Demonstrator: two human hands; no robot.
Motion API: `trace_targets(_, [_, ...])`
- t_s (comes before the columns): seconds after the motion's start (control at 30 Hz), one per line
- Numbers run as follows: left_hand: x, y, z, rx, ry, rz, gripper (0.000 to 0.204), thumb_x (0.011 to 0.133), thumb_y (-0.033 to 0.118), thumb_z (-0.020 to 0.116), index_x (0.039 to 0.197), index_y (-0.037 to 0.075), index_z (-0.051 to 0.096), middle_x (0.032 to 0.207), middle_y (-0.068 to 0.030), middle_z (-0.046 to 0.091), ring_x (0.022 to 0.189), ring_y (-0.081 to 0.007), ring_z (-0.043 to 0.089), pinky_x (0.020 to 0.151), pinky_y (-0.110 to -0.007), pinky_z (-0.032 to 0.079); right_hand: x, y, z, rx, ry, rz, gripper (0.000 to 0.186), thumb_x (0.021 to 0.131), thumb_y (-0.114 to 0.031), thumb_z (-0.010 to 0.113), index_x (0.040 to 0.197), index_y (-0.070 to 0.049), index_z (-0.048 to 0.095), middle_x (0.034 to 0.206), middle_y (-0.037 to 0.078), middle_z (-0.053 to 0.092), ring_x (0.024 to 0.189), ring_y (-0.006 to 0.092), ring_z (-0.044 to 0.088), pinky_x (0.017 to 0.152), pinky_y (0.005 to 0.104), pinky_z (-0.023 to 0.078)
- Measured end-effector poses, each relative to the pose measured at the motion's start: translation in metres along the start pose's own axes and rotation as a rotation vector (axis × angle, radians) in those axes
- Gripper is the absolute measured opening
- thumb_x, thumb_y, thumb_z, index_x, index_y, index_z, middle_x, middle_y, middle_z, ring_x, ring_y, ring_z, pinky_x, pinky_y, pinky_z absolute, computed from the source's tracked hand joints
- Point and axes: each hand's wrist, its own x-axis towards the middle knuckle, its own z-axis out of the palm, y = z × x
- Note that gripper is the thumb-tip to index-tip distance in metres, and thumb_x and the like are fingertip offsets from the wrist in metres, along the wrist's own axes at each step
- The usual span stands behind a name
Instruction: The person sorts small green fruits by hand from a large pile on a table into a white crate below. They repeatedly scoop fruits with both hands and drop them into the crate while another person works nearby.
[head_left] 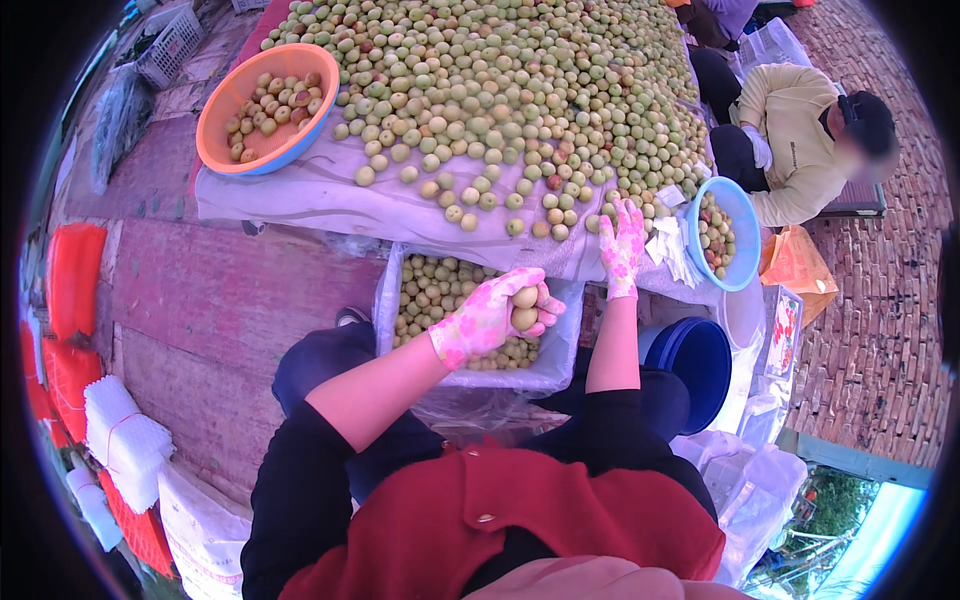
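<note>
My left hand (478, 320), in a pink floral glove, is closed round two pale round fruits (525, 310) above a plastic-lined crate (470, 378) full of similar fruit. My right hand (621, 245), gloved the same way, has its fingers stretched out at the near edge of the cloth-covered table (300, 190), among loose green and yellowish fruits (480, 100); whether it touches one is unclear. Beside it lie white paper pieces (666, 250) and a light-blue basin (735, 265) of fruit.
An orange basin (225, 150) of fruit sits at the table's left. A co-worker (800, 130) sits at the right. A dark-blue bucket (705, 370) stands right of my legs. Red net stacks (75, 280) and white foam nets (125, 440) are at the left, an orange bag (800, 265) at the right.
</note>
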Motion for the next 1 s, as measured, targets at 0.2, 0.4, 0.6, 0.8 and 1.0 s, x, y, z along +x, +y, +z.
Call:
trace_targets(0.2, [0.003,0.009,-0.001,-0.026,0.02,0.028,0.027,0.096,0.032,0.056,0.1,0.006,0.06,0.102,-0.021,0.067,0.082,-0.0273,0.068,0.074,-0.038,0.057,0.025,-0.076,0.068,-0.188,-0.199,0.0,0.073,0.091,-0.05,0.053,0.149,-0.011,0.031,0.152,0.021,0.029,0.141,0.0376,0.027,0.113,0.0547,0.02])
trace_targets(0.4, [0.006,0.019,-0.003,-0.056,-0.01,0.048,0.029,0.098,0.032,0.05,0.095,0.004,0.058,0.102,-0.0191,0.066,0.083,-0.0239,0.066,0.073,-0.034,0.055,0.018,-0.15,0.062,0.001,-0.169,-0.273,0.062,0.089,-0.04,0.06,0.141,-0.011,0.044,0.146,0.017,0.041,0.139,0.0356,0.032,0.112,0.0522,0.024])
trace_targets(0.6, [0.011,0.03,-0.01,-0.09,-0.11,0.121,0.032,0.099,0.033,0.046,0.094,0.003,0.058,0.102,-0.0191,0.066,0.084,-0.0257,0.065,0.073,-0.036,0.053,0.12,-0.222,0.102,0.066,-0.055,-0.452,0.056,0.085,-0.043,0.063,0.134,-0.02,0.053,0.144,0.015,0.042,0.135,0.0381,0.034,0.109,0.0563,0.025])
trace_targets(0.8, [0.013,0.041,-0.004,-0.112,-0.103,0.145,0.033,0.1,0.033,0.046,0.092,0.004,0.057,0.101,-0.0169,0.066,0.084,-0.0216,0.064,0.071,-0.033,0.052,0.118,-0.212,0.117,-0.011,-0.133,-0.496,0.037,0.086,-0.035,0.064,0.119,-0.021,0.064,0.132,0.013,0.054,0.13,0.0355,0.042,0.104,0.0521,0.034])
trace_targets(1.0, [0.02,0.049,-0.008,-0.102,-0.107,0.114,0.035,0.099,0.036,0.046,0.092,0.005,0.058,0.102,-0.0168,0.066,0.086,-0.0233,0.064,0.076,-0.035,0.052,0.064,-0.143,0.056,-0.072,-0.157,-0.521,0.02,0.084,-0.026,0.066,0.097,-0.013,0.074,0.113,0.007,0.066,0.12,0.0306,0.054,0.1,0.0453,0.041])
